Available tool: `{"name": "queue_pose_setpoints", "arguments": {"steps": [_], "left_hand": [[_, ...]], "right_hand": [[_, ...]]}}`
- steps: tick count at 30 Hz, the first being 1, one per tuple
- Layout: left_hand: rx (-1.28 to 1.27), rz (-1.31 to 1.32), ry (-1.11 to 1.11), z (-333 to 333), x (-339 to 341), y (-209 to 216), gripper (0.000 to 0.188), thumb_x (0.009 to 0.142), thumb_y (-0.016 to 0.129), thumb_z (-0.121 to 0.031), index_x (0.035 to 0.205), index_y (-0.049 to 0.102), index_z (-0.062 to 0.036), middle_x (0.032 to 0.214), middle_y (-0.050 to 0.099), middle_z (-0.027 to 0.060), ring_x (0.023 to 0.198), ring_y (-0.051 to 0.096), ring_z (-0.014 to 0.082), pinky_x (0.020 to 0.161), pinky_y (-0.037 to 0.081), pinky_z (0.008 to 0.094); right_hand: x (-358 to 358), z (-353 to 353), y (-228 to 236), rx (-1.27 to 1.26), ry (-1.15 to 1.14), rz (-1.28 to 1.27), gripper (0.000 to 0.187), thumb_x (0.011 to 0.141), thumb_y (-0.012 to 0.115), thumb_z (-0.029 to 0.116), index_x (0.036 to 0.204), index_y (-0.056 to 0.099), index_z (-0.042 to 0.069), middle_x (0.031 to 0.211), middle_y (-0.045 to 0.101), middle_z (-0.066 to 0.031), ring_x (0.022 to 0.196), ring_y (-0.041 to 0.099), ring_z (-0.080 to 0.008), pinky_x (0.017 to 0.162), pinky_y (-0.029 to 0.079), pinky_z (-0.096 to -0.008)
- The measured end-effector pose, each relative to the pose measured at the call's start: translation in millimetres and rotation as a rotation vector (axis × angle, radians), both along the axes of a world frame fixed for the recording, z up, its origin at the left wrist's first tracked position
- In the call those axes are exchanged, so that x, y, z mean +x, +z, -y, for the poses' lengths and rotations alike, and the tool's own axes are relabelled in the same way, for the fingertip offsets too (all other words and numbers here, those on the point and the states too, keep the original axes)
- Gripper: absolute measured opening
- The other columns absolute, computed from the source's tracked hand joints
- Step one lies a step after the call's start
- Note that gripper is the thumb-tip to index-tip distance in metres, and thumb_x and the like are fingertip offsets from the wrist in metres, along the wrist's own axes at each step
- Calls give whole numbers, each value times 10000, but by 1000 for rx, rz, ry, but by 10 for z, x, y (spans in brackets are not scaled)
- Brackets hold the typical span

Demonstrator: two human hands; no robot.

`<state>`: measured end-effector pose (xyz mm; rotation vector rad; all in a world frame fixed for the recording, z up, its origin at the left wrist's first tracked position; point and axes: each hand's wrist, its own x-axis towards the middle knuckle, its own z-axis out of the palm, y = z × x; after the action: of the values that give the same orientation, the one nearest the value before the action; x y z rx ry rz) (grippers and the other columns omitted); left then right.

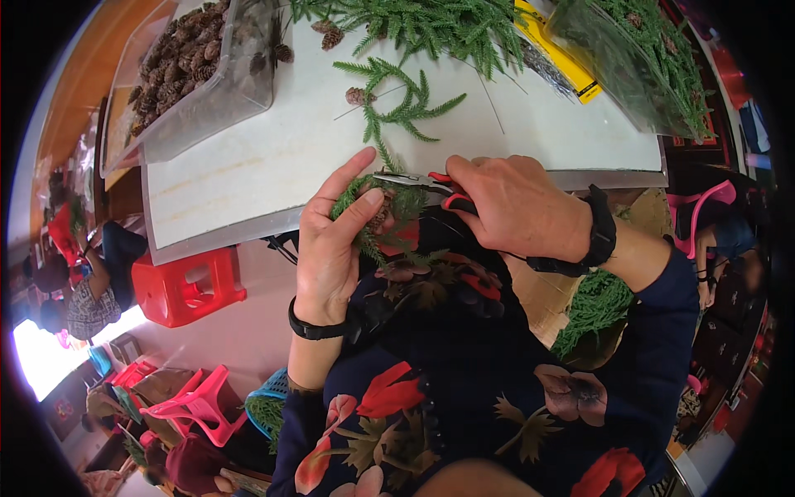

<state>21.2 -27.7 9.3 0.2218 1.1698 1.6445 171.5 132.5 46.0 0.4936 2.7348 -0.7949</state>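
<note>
My left hand grips a green artificial pine sprig with a brown pine cone among its needles, just off the near edge of the white table. Its index finger points out past the sprig, and the thumb presses near the cone. My right hand is closed around red-handled pliers. Their metal jaws reach the top of the sprig beside my left fingers; whether they bite on a wire is too small to tell. Farther off lie a curled sprig and a loose pine cone.
A clear plastic bin of pine cones stands at the far left. Green sprigs are heaped at the back, beside a yellow packet with thin wires. A red stool stands left of the table; greenery lies lower right. Other people sit nearby.
</note>
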Motion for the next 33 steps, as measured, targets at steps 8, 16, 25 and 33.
{"name": "queue_pose_setpoints", "arguments": {"steps": [8, 16, 25, 33], "left_hand": [[30, 9, 29, 18, -27, -20, 508, 887, 595, 23, 1369, 434, 2, 974, 640, 71, 790, 601, 99, 724, 498, 214], [30, 21, 38, 15, -11, 19, 525, 878, 607, 30, 1366, 417, -3, 962, 633, 62, 790, 603, 98, 731, 496, 206], [19, -342, 114, 6, 75, -78, 580, 851, 647, 42, 1371, 398, -16, 917, 618, 26, 804, 603, 81, 728, 495, 202], [18, -179, 139, -21, 81, -15, 591, 850, 656, 33, 1375, 389, -13, 932, 621, 42, 786, 594, 81, 718, 486, 197]], "right_hand": [[-48, -184, 98, -299, -28, 16, 382, 881, 639, 331, 1021, 518, -3, 807, 619, -187, 765, 601, -395, 672, 465, -443], [4, -118, -88, -166, 31, -185, 356, 879, 640, 313, 989, 515, -1, 758, 611, -170, 740, 599, -392, 661, 461, -440], [-23, -30, -70, -14, 10, -103, 293, 861, 645, 242, 917, 489, 0, 758, 616, -182, 759, 596, -412, 646, 446, -467], [-10, -77, -109, -130, 12, -152, 334, 876, 642, 291, 968, 510, -3, 773, 618, -187, 754, 593, -408, 652, 448, -460]]}}
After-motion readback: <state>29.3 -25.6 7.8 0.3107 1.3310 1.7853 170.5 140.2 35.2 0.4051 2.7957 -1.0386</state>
